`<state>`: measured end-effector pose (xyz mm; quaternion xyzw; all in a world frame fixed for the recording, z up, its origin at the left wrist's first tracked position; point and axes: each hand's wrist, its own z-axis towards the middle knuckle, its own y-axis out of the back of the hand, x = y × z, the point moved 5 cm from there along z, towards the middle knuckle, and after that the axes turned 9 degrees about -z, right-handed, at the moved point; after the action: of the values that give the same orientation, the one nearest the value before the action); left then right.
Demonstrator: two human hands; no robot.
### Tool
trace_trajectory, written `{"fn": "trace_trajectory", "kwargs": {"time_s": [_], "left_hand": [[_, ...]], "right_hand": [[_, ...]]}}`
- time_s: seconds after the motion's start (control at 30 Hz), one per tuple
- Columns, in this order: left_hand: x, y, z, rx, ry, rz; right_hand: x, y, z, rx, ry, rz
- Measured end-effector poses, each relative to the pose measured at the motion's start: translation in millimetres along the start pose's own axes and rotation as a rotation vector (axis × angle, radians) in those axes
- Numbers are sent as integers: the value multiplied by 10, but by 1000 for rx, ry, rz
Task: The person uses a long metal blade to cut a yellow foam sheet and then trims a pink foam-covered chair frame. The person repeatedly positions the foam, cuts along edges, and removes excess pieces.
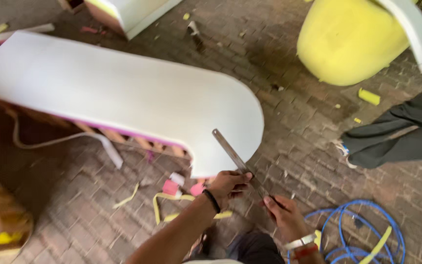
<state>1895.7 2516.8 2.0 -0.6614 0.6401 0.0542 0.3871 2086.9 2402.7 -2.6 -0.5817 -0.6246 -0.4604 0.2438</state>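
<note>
Nearest, the right hand (282,210) has its grip clamped on the lower end of a thin metal blade (235,159). Just left, the left hand (228,185) pinches the same blade. The blade slants up onto the rounded end of a white foam panel (123,93). Farther right sits a yellow foam cushion (348,39) on the brick floor (294,127).

White curved foam panel (123,93); grey flat metal blade (233,156); yellow rounded foam cushion (348,39); blue coiled hose (362,230); brown brick floor (294,127); pink foam scraps (171,187).
</note>
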Motion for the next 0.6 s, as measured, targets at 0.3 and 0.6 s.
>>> {"fn": "trace_trajectory", "kwargs": {"time_s": [0.3, 0.6], "left_hand": [[-1883, -1457, 2829, -195, -284, -414], [-3788, -2362, 4428, -254, -370, -523]], "right_hand": [[799, 2761, 2787, 42, 21, 21], [2347, 4336, 5584, 61, 80, 70]]}}
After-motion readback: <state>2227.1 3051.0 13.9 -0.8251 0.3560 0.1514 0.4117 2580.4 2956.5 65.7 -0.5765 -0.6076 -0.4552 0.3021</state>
